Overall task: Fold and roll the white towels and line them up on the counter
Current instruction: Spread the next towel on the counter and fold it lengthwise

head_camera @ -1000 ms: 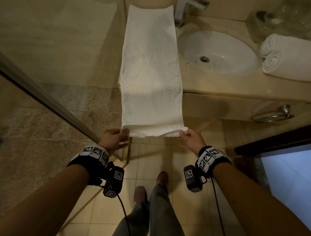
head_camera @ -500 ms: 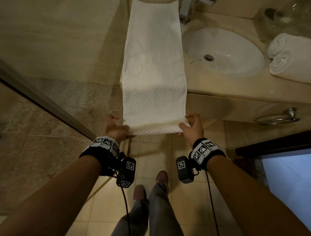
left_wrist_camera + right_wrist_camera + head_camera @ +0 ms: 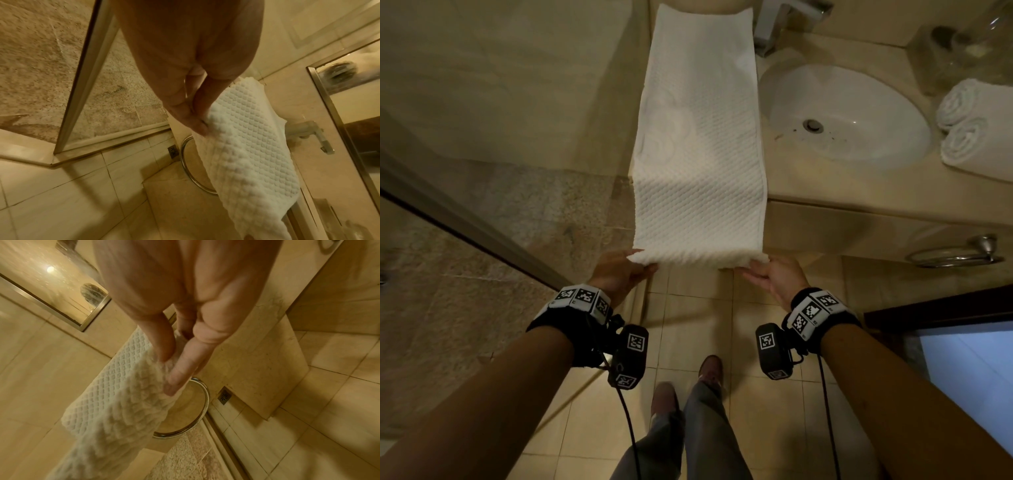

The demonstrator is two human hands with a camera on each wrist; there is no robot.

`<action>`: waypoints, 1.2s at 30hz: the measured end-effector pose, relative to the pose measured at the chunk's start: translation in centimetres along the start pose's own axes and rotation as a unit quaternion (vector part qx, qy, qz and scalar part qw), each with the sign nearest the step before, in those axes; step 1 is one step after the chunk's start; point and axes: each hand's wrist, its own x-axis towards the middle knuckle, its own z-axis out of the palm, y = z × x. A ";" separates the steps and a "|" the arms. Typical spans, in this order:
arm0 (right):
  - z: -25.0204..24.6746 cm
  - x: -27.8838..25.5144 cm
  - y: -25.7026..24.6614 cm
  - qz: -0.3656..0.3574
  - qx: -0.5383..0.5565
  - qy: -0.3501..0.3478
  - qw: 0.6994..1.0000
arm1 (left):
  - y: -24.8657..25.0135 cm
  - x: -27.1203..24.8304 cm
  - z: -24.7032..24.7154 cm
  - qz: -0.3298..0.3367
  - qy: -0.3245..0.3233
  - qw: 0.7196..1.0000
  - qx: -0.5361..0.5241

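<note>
A long white waffle towel point(image 3: 698, 137), folded into a narrow strip, lies on the beige counter point(image 3: 825, 192) left of the sink, and its near end hangs over the front edge. My left hand point(image 3: 640, 263) pinches the near left corner and my right hand point(image 3: 753, 265) pinches the near right corner. In the left wrist view the fingers point(image 3: 200, 126) press the towel point(image 3: 246, 154) against the thumb. In the right wrist view the fingers point(image 3: 174, 378) clamp the towel's point(image 3: 115, 394) thick, rounded end. Two rolled white towels point(image 3: 976, 126) lie side by side right of the sink.
A white sink point(image 3: 849, 116) with a chrome faucet point(image 3: 777, 20) takes up the middle of the counter. Glass jars point(image 3: 969, 44) stand behind the rolled towels. A chrome towel ring point(image 3: 955, 253) hangs below the counter edge. A glass shower door point(image 3: 465, 219) is at my left.
Both hands rose along the towel's sides half a second ago, then came back to its near corners. The near end now looks thicker and rounded.
</note>
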 end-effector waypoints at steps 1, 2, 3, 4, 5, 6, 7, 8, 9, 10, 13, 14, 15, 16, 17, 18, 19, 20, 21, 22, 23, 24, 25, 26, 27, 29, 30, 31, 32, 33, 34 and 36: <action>-0.1 0.2 0.0 -0.001 -0.018 0.001 1.000 | -0.2 0.1 -0.1 -0.002 -0.005 1.000 -0.015; -0.1 0.4 0.0 -0.003 -0.042 0.005 0.999 | -0.3 0.2 -0.2 -0.003 -0.009 1.000 -0.017; -0.2 0.5 -0.1 -0.004 -0.064 0.010 0.998 | -0.5 0.4 -0.3 -0.003 -0.007 1.000 -0.011; -0.2 0.7 -0.2 -0.007 -0.082 0.019 0.996 | -0.5 0.6 -0.2 -0.001 -0.006 1.000 0.004; -0.2 0.8 -0.3 -0.011 -0.091 0.028 0.995 | -0.5 0.8 -0.2 -0.001 -0.003 1.000 0.017; -0.2 0.9 -0.4 -0.017 -0.094 0.034 0.995 | -0.5 1.0 -0.1 0.002 0.006 1.000 0.026; -0.1 1.0 -0.5 -0.026 -0.092 0.038 0.995 | -0.4 1.2 0.0 0.009 0.018 0.999 0.032; 0.1 1.1 -0.7 -0.037 -0.089 0.043 0.994 | -0.3 1.5 0.2 0.018 0.034 0.999 0.031; 0.3 1.2 -0.8 -0.046 -0.084 0.050 0.994 | 0.0 1.7 0.3 0.027 0.049 0.998 0.024; 0.5 1.4 -1.0 -0.053 -0.082 0.061 0.993 | 0.2 1.8 0.5 0.036 0.059 0.997 0.019; 0.9 1.5 -1.4 -0.075 -0.106 0.102 0.986 | 1.0 1.8 1.0 0.068 0.078 0.995 0.011; 1.0 1.5 -1.6 -0.083 -0.107 0.113 0.984 | 1.2 1.7 1.2 0.082 0.088 0.993 0.012; 1.0 1.6 -1.7 -0.091 -0.101 0.120 0.983 | 1.4 1.7 1.2 0.095 0.096 0.991 0.017; 1.0 1.6 -1.8 -0.099 -0.096 0.120 0.983 | 1.4 1.6 1.2 0.104 0.098 0.989 0.027; 1.1 1.6 -1.9 -0.112 -0.100 0.114 0.982 | 1.4 1.5 1.2 0.111 0.091 0.989 0.041; 1.2 1.4 -2.0 -0.123 -0.117 0.101 0.980 | 1.4 1.5 1.2 0.114 0.075 0.989 0.056; 1.2 1.3 -2.1 -0.132 -0.134 0.086 0.978 | 1.5 1.4 1.2 0.114 0.060 0.989 0.068; 1.3 1.2 -2.3 -0.137 -0.139 0.070 0.978 | 1.7 1.4 1.1 0.111 0.051 0.990 0.076; 1.3 1.2 -2.4 -0.137 -0.128 0.060 0.980 | 1.9 1.5 1.1 0.101 0.043 0.991 0.075; 1.4 1.0 -2.6 -0.129 -0.102 0.053 0.985 | 2.2 1.5 1.1 0.083 0.032 0.994 0.065; 1.4 0.9 -2.9 -0.115 -0.070 0.044 0.990 | 2.5 1.5 1.1 0.062 0.015 0.997 0.046; 1.3 0.9 -3.1 -0.100 -0.038 0.034 0.994 | 2.7 1.5 1.2 0.046 -0.006 0.999 0.026; 1.3 1.0 -3.2 -0.086 -0.013 0.026 0.996 | 2.9 1.4 1.3 0.037 -0.025 0.999 0.015; 1.3 1.1 -3.3 -0.075 -0.003 0.024 0.997 | 3.1 1.4 1.4 0.035 -0.035 0.999 0.011; 1.4 1.2 -3.3 -0.068 0.003 0.028 0.997 | 3.2 1.5 1.4 0.037 -0.038 0.999 0.010; 1.7 1.4 -3.4 -0.060 -0.002 0.036 0.998 | 3.2 1.8 1.3 0.043 -0.044 0.998 0.001; 1.8 1.4 -3.5 -0.061 -0.010 0.039 0.997 | 3.2 1.9 1.2 0.046 -0.049 0.998 -0.002; 2.0 1.3 -3.6 -0.064 -0.015 0.042 0.997 | 3.1 2.1 1.0 0.050 -0.053 0.997 -0.004; 2.1 1.2 -3.9 -0.068 -0.024 0.044 0.996 | 3.0 2.3 0.8 0.055 -0.057 0.997 -0.005; 2.1 1.4 -4.0 -0.069 -0.037 0.049 0.996 | 2.9 2.4 0.6 0.058 -0.058 0.997 0.000; 2.0 1.6 -4.1 -0.064 -0.050 0.056 0.995 | 2.8 2.5 0.5 0.059 -0.054 0.997 0.007; 1.8 2.4 -4.3 -0.058 -0.080 0.069 0.993 | 3.0 2.9 0.3 0.053 -0.031 0.998 0.017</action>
